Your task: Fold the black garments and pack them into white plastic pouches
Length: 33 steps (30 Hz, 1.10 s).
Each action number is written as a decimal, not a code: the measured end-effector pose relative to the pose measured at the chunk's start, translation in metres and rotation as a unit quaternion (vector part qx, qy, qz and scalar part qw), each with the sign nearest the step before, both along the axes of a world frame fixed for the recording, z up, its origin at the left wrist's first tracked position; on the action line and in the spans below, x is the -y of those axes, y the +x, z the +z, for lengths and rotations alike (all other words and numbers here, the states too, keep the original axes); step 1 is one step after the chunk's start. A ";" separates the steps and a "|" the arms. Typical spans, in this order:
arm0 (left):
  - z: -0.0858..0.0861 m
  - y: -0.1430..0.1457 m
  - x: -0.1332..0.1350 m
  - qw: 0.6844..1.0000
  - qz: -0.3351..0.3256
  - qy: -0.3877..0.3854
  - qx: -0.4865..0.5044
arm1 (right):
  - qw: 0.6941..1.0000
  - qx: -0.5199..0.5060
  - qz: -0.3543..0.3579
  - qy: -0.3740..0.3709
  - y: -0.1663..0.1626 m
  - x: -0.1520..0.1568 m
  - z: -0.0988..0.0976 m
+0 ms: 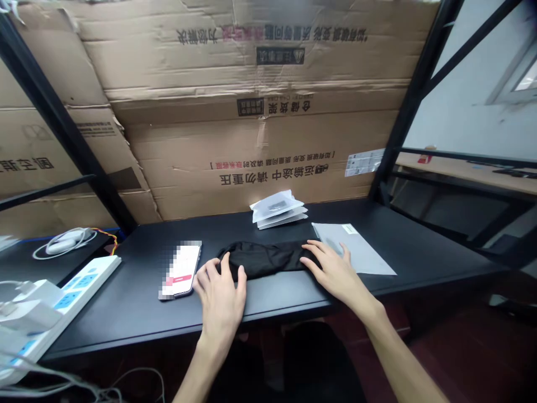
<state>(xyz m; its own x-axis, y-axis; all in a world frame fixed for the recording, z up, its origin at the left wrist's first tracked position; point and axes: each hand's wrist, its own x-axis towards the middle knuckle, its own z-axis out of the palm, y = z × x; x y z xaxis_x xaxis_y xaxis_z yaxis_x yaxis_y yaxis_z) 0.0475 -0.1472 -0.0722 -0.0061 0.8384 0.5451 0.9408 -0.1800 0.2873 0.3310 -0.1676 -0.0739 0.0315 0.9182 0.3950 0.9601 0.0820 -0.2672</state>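
Observation:
A long strip of folded black cloth (pixel 262 258) lies on the dark tabletop in front of me. My left hand (pixel 221 294) rests at its left end with the fingers apart, the fingertips touching the fabric. At the other end, my right hand (pixel 333 271) lies with spread fingers on the cloth's edge. Just beyond the right hand is a flat frosted plastic bag (pixel 361 252) with a small label, partly covered by that hand. Left of my left hand lies a phone (pixel 182 271), its screen partly blurred out.
A small stack of white translucent packets (pixel 279 208) sits at the back against a cardboard wall (pixel 268 134). A white power strip (pixel 75 296) with plugs and cables runs along the left side. Black metal posts (pixel 409 106) frame the table (pixel 138 313).

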 end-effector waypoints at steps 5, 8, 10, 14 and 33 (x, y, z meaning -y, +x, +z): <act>0.000 -0.006 -0.005 0.996 -0.057 0.004 0.075 | 0.999 0.001 -0.029 0.045 0.001 -0.006 0.005; 0.000 -0.011 -0.010 0.991 -0.075 0.004 0.114 | 0.997 0.009 -0.047 0.062 0.008 -0.015 0.003; 0.000 -0.013 -0.012 0.989 -0.078 0.003 0.124 | 0.997 0.013 -0.056 0.054 0.015 -0.021 0.000; 0.004 -0.016 -0.013 0.988 -0.095 -0.009 0.122 | 0.999 -0.016 -0.047 0.020 0.024 -0.027 -0.006; 0.015 -0.022 -0.009 0.973 -0.095 -0.016 0.208 | 0.975 -0.184 0.122 0.036 0.037 0.007 0.045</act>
<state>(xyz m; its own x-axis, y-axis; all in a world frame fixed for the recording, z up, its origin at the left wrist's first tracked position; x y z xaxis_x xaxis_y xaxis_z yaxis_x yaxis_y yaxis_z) 0.0252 -0.1381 -0.0576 -0.0631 0.8622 0.5027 0.6925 -0.3249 0.6442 0.3684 -0.1748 -0.0286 -0.0327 0.8866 0.4614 0.7498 0.3270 -0.5752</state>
